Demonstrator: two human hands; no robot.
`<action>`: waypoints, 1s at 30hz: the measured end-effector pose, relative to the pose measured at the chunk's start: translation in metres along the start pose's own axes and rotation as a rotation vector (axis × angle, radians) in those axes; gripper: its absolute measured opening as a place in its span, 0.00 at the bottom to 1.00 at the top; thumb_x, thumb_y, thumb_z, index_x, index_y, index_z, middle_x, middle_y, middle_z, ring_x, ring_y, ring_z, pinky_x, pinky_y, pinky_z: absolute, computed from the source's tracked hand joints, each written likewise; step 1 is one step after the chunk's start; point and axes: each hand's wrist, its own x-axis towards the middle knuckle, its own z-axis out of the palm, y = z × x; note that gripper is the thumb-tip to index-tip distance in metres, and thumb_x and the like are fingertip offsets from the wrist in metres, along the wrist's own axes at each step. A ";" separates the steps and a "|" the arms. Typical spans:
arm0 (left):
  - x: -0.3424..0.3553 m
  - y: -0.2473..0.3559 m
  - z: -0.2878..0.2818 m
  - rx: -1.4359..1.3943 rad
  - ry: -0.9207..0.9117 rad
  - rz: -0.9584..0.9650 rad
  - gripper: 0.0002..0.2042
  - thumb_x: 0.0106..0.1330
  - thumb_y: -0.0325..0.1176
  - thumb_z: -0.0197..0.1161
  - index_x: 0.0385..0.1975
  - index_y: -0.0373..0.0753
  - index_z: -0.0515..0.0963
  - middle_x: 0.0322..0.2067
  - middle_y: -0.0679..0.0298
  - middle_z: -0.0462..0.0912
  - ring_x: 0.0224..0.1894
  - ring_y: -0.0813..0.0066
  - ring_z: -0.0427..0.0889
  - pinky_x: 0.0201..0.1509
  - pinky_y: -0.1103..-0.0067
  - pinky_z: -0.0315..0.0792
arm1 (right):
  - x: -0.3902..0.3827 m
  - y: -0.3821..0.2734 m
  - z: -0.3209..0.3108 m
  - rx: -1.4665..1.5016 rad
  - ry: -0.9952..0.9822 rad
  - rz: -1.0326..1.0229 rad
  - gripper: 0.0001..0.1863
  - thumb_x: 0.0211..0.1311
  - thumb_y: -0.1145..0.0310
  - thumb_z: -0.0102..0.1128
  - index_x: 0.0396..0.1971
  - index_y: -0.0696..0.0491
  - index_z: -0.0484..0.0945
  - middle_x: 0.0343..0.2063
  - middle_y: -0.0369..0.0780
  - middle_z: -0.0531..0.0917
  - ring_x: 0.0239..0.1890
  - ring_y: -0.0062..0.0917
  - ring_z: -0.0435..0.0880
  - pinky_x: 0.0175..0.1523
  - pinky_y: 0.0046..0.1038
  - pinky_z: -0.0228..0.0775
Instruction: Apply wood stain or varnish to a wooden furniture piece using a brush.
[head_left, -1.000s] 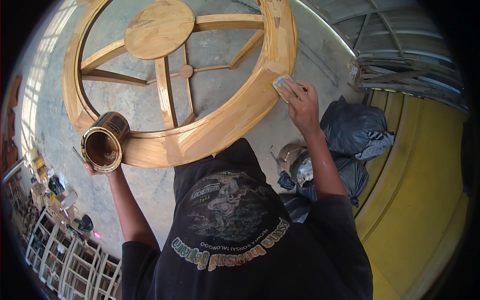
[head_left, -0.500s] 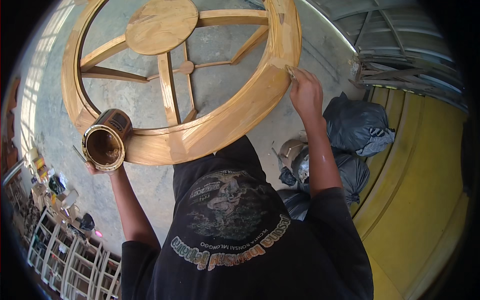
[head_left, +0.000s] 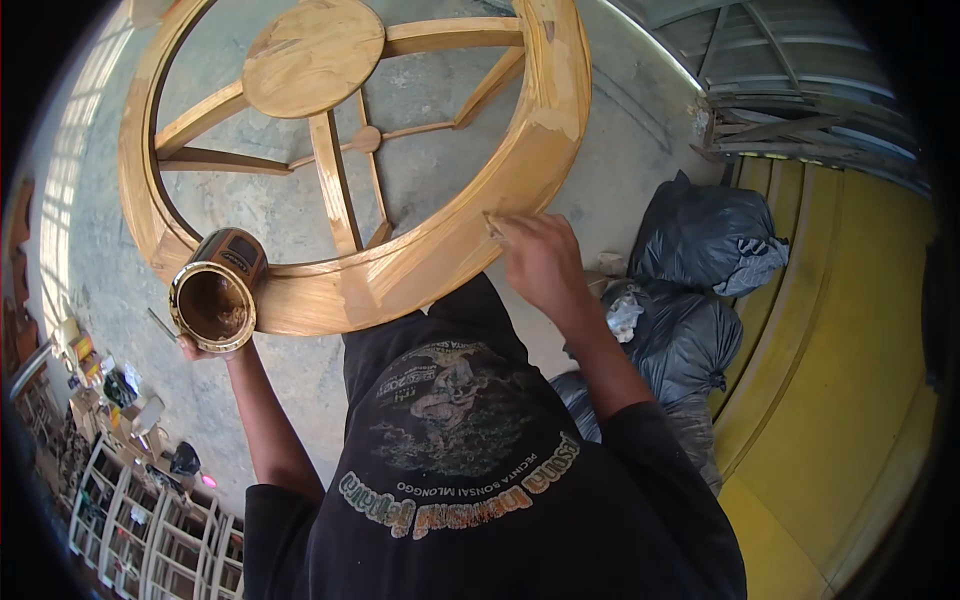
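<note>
Mottled grey concrete floor (head_left: 640, 170) spreads beneath the round wooden frame (head_left: 430, 265), far of the wearer. The right hand (head_left: 545, 260) pinches a small piece (head_left: 490, 224), mostly hidden, at its near-right rim; light, even strokes along the streaky grain should suit. Left hand (head_left: 195, 348) grips a tilted, glossy-lipped cylindrical tin (head_left: 215, 290), fingers mostly hidden.

Workshop: wooden frame (head_left: 420, 277), concrete floor (head_left: 625, 150)

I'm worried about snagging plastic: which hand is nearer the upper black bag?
Right. The right hand, at the wooden ring, is left of the upper black bag; the left hand, holding the can, is much farther left.
</note>
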 end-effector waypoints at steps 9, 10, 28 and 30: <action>0.004 -0.003 -0.012 -0.060 -0.036 0.001 0.46 0.51 0.65 0.52 0.64 0.32 0.63 0.62 0.48 0.67 0.64 0.50 0.67 0.69 0.57 0.60 | 0.022 0.105 -0.023 -0.202 0.189 -0.182 0.24 0.46 0.78 0.58 0.47 0.46 0.83 0.49 0.35 0.82 0.45 0.35 0.75 0.53 0.34 0.65; 0.006 -0.003 -0.013 -0.058 -0.038 -0.001 0.46 0.51 0.65 0.52 0.64 0.32 0.63 0.62 0.48 0.67 0.64 0.50 0.67 0.69 0.57 0.60 | 0.023 0.109 -0.020 -0.213 0.190 -0.169 0.25 0.46 0.78 0.58 0.48 0.44 0.83 0.51 0.34 0.82 0.45 0.34 0.75 0.53 0.34 0.65; -0.002 0.001 0.006 -0.400 -0.482 -0.208 0.49 0.46 0.66 0.53 0.66 0.38 0.62 0.64 0.49 0.65 0.65 0.49 0.65 0.70 0.54 0.60 | 0.050 0.049 0.003 -0.320 0.155 0.193 0.14 0.53 0.76 0.58 0.42 0.56 0.82 0.36 0.44 0.84 0.40 0.38 0.81 0.47 0.37 0.68; -0.001 -0.001 0.007 -0.435 -0.506 -0.220 0.49 0.46 0.66 0.53 0.66 0.38 0.61 0.64 0.49 0.64 0.65 0.48 0.65 0.70 0.54 0.59 | 0.035 0.033 0.011 -0.284 0.197 0.137 0.15 0.52 0.77 0.58 0.41 0.56 0.82 0.37 0.44 0.84 0.40 0.38 0.81 0.47 0.37 0.67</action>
